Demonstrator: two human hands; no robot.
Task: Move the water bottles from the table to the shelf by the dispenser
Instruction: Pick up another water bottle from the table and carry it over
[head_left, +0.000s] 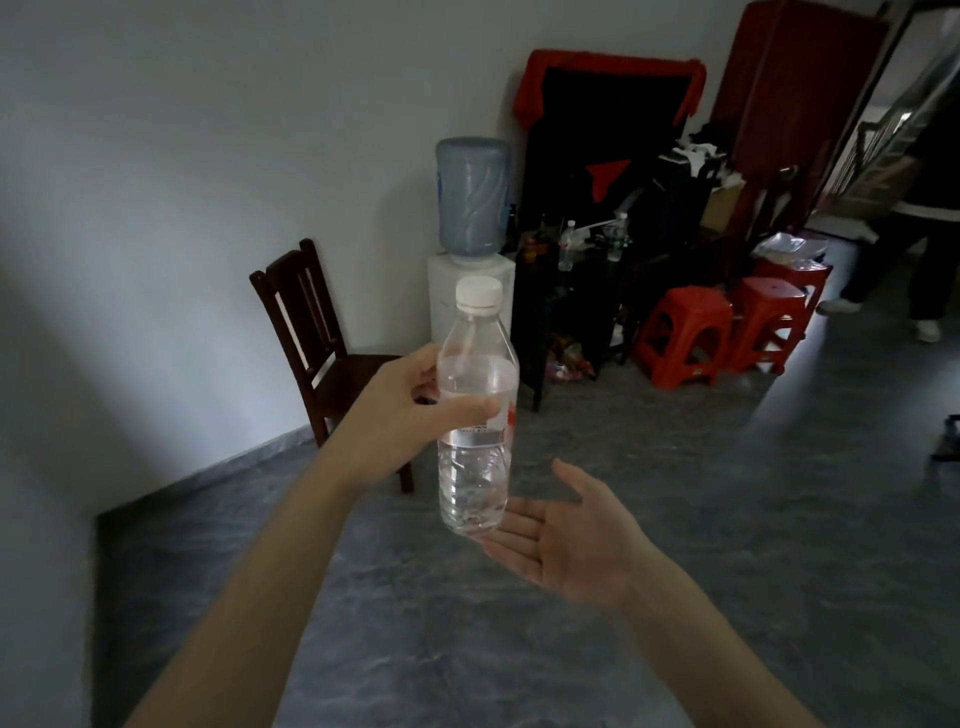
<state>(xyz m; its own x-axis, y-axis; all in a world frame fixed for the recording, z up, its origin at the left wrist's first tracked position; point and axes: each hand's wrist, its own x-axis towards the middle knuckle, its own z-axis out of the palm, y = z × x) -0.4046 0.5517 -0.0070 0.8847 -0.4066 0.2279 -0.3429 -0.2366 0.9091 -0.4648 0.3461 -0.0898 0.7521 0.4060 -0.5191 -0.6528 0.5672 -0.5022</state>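
Note:
My left hand (410, 415) grips a clear water bottle (475, 467) with a white cap around its middle, holding it upright in front of me. Below the bottle's base my right hand (566, 535) lies open, palm up, fingers straight and near or just touching the bottom. Ahead stands the white water dispenser (447, 296) with a blue jug (471, 195) on top. Right of it is a dark shelf (535, 312) with two small water bottles (566, 244) (616, 236) standing on its top among other items.
A dark wooden chair (311, 332) stands against the wall left of the dispenser. Two red plastic stools (685, 332) (766, 322) sit right of the shelf. A person's legs (930, 270) are at the far right by a doorway. Grey floor stretches between me and the shelf.

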